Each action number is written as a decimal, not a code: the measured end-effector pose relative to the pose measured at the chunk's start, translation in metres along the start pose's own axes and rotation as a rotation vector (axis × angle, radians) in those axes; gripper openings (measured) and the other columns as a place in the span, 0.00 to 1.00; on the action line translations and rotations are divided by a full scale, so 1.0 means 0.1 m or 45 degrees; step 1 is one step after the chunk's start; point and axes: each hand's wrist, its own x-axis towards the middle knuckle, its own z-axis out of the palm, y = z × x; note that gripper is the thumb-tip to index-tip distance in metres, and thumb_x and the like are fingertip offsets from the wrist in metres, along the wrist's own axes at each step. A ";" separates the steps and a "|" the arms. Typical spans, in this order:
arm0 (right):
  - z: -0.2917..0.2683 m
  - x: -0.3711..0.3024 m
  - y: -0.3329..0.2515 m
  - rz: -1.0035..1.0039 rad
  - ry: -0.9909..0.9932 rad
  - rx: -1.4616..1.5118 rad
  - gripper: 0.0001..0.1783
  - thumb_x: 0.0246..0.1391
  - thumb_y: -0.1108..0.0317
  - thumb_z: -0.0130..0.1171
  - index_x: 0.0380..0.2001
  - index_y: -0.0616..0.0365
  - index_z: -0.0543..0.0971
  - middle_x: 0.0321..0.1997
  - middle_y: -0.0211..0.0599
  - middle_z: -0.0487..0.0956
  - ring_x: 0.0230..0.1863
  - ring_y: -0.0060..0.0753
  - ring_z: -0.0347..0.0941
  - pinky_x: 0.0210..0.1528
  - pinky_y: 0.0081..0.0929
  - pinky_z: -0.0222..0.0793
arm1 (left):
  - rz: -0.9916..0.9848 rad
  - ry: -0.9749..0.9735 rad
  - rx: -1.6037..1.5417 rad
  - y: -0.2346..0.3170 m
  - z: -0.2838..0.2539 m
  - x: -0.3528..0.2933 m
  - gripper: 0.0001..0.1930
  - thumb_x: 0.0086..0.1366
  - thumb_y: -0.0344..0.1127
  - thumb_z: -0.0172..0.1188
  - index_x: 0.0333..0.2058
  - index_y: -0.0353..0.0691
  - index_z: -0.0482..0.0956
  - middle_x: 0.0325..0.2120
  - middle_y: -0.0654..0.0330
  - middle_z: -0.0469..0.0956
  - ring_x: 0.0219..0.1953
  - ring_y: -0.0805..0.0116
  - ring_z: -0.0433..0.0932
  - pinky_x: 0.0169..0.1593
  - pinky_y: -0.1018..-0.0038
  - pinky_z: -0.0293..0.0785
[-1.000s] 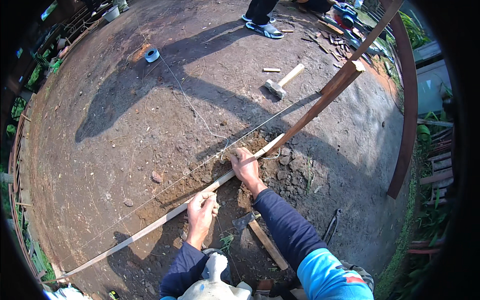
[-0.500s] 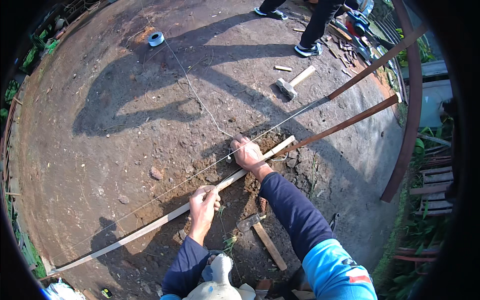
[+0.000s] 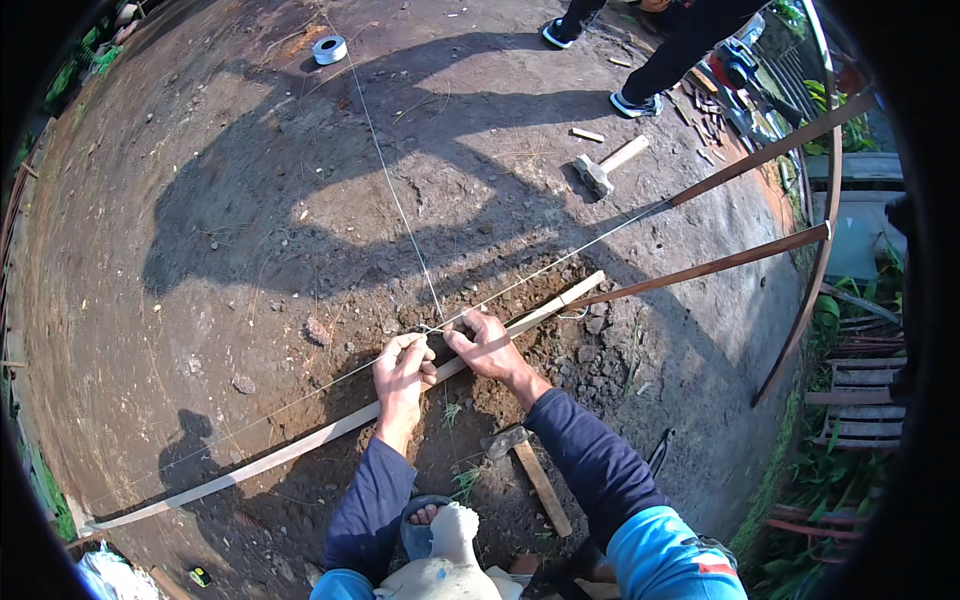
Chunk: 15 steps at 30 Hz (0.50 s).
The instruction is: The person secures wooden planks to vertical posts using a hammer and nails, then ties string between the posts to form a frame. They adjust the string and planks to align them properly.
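Note:
My left hand is closed in a pinch on thin string, which forms a small loop at the fingertips. Beside it, my right hand is also closed, thumb and forefinger together on the string. From there one strand runs away to a white spool on the ground. A taut string line crosses diagonally at my fingers. Below both hands lies a long pale wooden batten, stretching from lower left to upper right; its middle is partly hidden by my hands.
A short hammer lies between my forearms, and a sledgehammer farther off. Dark wooden bars slant in from the right. Another person's legs stand at the far right, near scattered wood offcuts. Loose soil surrounds the batten.
My right hand has come back toward the left one, bringing the string with it. Both hands now meet at the taut line, and the strand to the spool has straightened.

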 end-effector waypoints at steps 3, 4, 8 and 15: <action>0.05 -0.06 -0.07 0.019 0.064 0.064 0.13 0.61 0.62 0.62 0.39 0.62 0.82 0.33 0.42 0.84 0.36 0.40 0.83 0.41 0.37 0.77 | 0.007 0.021 -0.049 0.00 -0.03 -0.02 0.10 0.74 0.35 0.62 0.45 0.34 0.79 0.28 0.62 0.79 0.22 0.78 0.75 0.23 0.80 0.70; 0.06 -0.09 -0.10 0.061 0.071 0.069 0.13 0.61 0.62 0.62 0.39 0.62 0.82 0.33 0.42 0.84 0.36 0.39 0.83 0.41 0.37 0.77 | -0.008 0.034 -0.079 0.00 -0.05 -0.03 0.10 0.74 0.35 0.62 0.45 0.34 0.79 0.28 0.62 0.79 0.22 0.78 0.74 0.22 0.80 0.69; 0.08 -0.23 -0.18 0.074 0.021 0.041 0.12 0.61 0.62 0.63 0.36 0.62 0.80 0.29 0.41 0.82 0.31 0.37 0.79 0.36 0.36 0.74 | -0.038 0.033 -0.156 0.00 -0.10 -0.08 0.10 0.73 0.35 0.63 0.46 0.34 0.79 0.28 0.62 0.79 0.21 0.79 0.73 0.22 0.81 0.67; 0.21 -0.37 -0.17 -0.337 0.117 0.111 0.11 0.58 0.64 0.63 0.34 0.62 0.80 0.39 0.43 0.80 0.35 0.35 0.77 0.40 0.34 0.72 | -0.016 0.052 -0.100 0.00 -0.14 -0.17 0.08 0.71 0.31 0.61 0.45 0.35 0.79 0.27 0.63 0.79 0.20 0.78 0.75 0.20 0.81 0.68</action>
